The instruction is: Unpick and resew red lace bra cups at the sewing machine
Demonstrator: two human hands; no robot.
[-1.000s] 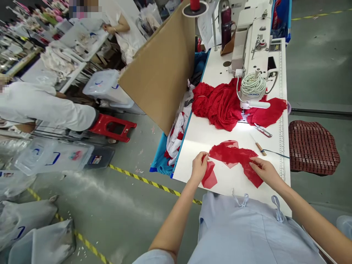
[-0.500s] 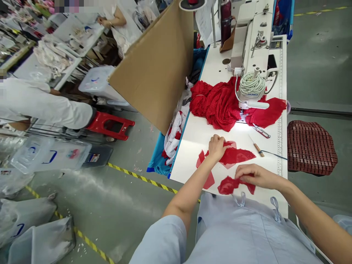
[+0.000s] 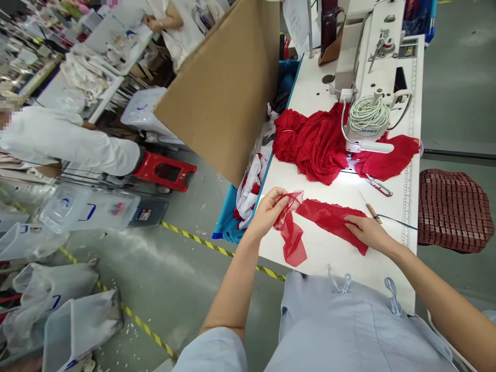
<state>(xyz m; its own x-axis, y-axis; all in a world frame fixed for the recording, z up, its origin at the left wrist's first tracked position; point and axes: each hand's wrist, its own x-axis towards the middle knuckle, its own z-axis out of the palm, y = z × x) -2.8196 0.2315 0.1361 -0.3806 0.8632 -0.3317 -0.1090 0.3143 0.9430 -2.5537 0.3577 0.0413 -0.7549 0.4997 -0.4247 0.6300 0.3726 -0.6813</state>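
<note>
From where I'm standing, the person's left hand [image 3: 266, 213] is pinching a bunch of sheer cloth [image 3: 295, 247] between thumb and fingers, over the near left part of the white table [image 3: 333, 261]. The cloth's lower end is trailing toward the front edge. The right hand [image 3: 367, 232] is reaching in palm down, its fingertips touching the right part of a red strip [image 3: 325, 216]; I cannot tell whether they are pinching it. The strip is lying slantwise on the table, between the hands, its scalloped edge facing the sewing machine [image 3: 368, 67].

Beyond it, a red heap [image 3: 310, 144] is lying left of the needle area, and a flatter red piece [image 3: 399, 155] is spreading to the right. Snips [image 3: 378, 186] are lying just below that piece, and a wooden-handled awl [image 3: 372, 211] is resting near the right hand. A cardboard sheet [image 3: 228, 98] is leaning over a blue bin [image 3: 228, 219] at the table's left. Farther left, a person in white [image 3: 73, 139] is sitting on a red stool [image 3: 166, 173].
</note>
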